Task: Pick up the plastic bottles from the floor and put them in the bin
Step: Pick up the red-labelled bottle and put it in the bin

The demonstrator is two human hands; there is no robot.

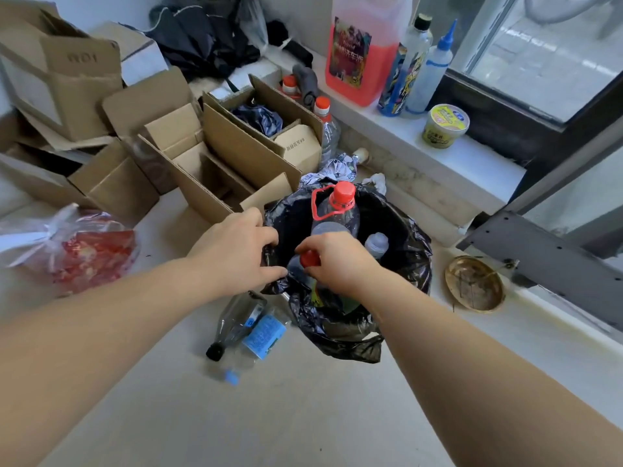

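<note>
Fingers [312, 269] of right hand [337, 264] grip red-capped bottle [310, 258] over bin [409, 264], left fingers [269, 246] grasping liner at 9 o'clock; next: release.

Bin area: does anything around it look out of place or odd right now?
Yes. Two plastic bottles lie on their sides on the floor beside the bin: a black-capped bottle and a blue-labelled bottle. A large red-capped bottle sticks up above the rim.

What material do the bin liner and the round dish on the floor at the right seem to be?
Bin liner: thin black plastic film, glossy, by its crinkles and sheen. Round dish: probably brass-coloured metal, with a shiny golden rim and a dull, dirty inside.
</note>
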